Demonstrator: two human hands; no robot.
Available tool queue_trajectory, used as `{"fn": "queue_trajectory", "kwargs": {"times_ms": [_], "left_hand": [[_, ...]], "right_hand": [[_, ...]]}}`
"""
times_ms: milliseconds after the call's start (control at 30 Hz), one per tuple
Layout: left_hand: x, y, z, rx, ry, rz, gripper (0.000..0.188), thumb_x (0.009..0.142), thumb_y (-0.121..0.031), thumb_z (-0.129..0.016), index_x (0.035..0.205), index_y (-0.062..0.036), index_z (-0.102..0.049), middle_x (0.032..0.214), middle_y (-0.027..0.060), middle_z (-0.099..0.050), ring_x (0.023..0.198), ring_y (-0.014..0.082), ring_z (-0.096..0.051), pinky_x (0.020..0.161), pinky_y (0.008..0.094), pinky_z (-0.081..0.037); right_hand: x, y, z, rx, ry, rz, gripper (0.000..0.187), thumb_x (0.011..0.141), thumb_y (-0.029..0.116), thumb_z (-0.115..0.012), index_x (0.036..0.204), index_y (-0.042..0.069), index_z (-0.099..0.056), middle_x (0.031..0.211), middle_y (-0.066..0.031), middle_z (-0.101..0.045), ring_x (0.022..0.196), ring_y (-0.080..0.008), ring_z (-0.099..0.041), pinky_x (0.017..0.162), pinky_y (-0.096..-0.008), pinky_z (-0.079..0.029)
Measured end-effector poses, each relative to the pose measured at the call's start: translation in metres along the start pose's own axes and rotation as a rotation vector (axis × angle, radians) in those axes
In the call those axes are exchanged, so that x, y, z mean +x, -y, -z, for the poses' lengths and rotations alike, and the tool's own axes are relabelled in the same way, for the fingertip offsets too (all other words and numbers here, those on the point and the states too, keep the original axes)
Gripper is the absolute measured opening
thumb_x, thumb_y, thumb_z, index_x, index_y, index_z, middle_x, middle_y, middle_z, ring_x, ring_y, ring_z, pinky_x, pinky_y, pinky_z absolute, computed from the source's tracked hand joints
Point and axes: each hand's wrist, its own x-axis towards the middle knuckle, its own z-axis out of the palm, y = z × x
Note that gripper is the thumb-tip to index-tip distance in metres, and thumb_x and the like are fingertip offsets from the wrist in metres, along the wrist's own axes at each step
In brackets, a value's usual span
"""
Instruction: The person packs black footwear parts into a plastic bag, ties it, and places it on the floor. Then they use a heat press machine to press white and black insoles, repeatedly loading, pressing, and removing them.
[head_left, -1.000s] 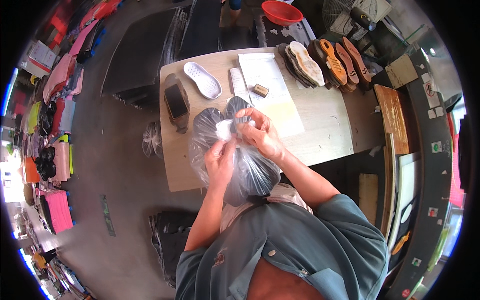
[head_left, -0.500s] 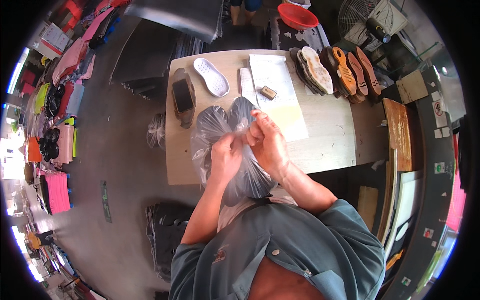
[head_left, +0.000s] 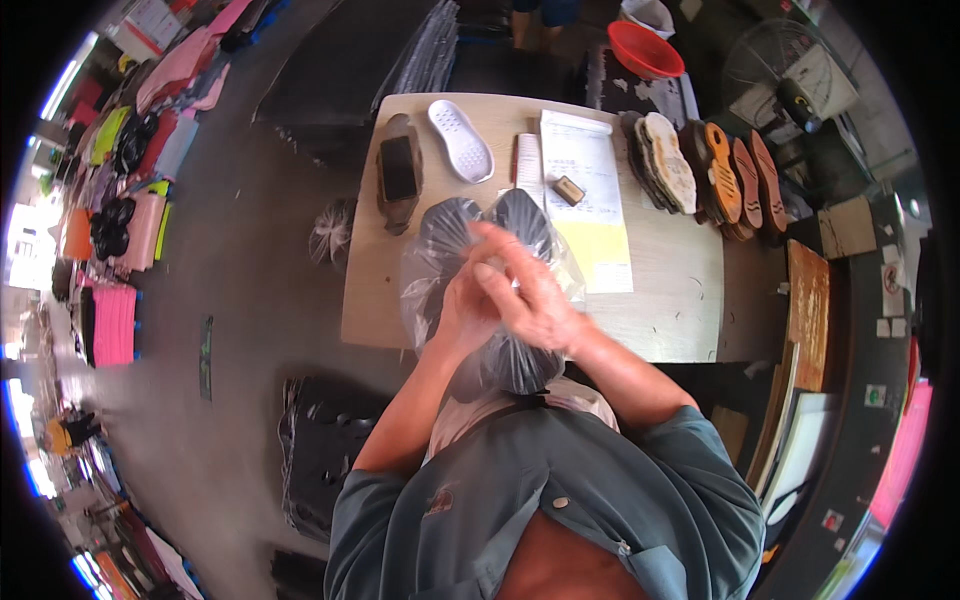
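Note:
A clear plastic bag (head_left: pixel 415 300) holding dark, sole-shaped pieces (head_left: pixel 522 215) lies at the table's near edge, against my front. Over its middle, my left hand (head_left: pixel 468 308) is closed on the gathered plastic, its fingers partly covered. My right hand (head_left: pixel 540 305) crosses over the left one, index finger stretched toward the upper left and thumb lying by the left hand. Motion smears the right fingers, and whether plastic is between them cannot be made out.
On the table (head_left: pixel 670 320) are a phone (head_left: pixel 398 168) on a brown sole-shaped piece, a white perforated sole (head_left: pixel 462 140), papers (head_left: pixel 597 255) and a small block (head_left: pixel 568 190). Stacked soles (head_left: pixel 668 165) line the right edge. A red basin (head_left: pixel 645 50) and a fan (head_left: pixel 795 100) stand beyond.
My right hand has moved over the left, its fingers reaching further left. The bag has spread flatter around the hands. The whole view has shifted, so the table sits further right.

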Motion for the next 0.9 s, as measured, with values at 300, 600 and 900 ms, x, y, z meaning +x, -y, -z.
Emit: {"fn": "queue_trajectory", "kwargs": {"times_ms": [300,600,900], "left_hand": [[0.006,-0.004,0.022,-0.252,0.124,0.259,0.03,0.108,-0.023,-0.061,0.095,0.0036,-0.066,0.073,0.0078,-0.057,0.07,0.0127,-0.049,0.063,0.0338,-0.044],[0.006,-0.011,0.024,-0.396,0.076,0.435,0.026,0.104,-0.021,-0.067,0.109,0.0028,-0.076,0.082,-0.0005,-0.069,0.075,0.0059,-0.057,0.067,0.0258,-0.047],[0.002,-0.029,0.024,-0.43,-0.006,0.562,0.023,0.098,-0.009,-0.074,0.117,0.0038,-0.076,0.098,0.0025,-0.076,0.085,0.0053,-0.065,0.073,0.022,-0.05]], "right_hand": [[0.01,-0.018,0.063,-0.484,0.24,0.352,0.044,0.081,-0.008,-0.069,0.122,0.006,-0.073,0.113,-0.0143,-0.07,0.104,-0.0355,-0.067,0.088,-0.0419,-0.057],[-0.019,-0.013,0.038,-0.172,-0.027,-0.214,0.023,0.091,0.002,-0.074,0.114,0.0,-0.075,0.097,-0.0133,-0.075,0.083,-0.0225,-0.075,0.076,-0.0339,-0.059],[-0.037,-0.013,0.043,0.134,0.058,-0.285,0.021,0.101,0.006,-0.07,0.119,-0.005,-0.074,0.098,-0.0079,-0.076,0.084,-0.0104,-0.068,0.077,-0.0262,-0.056]]}}
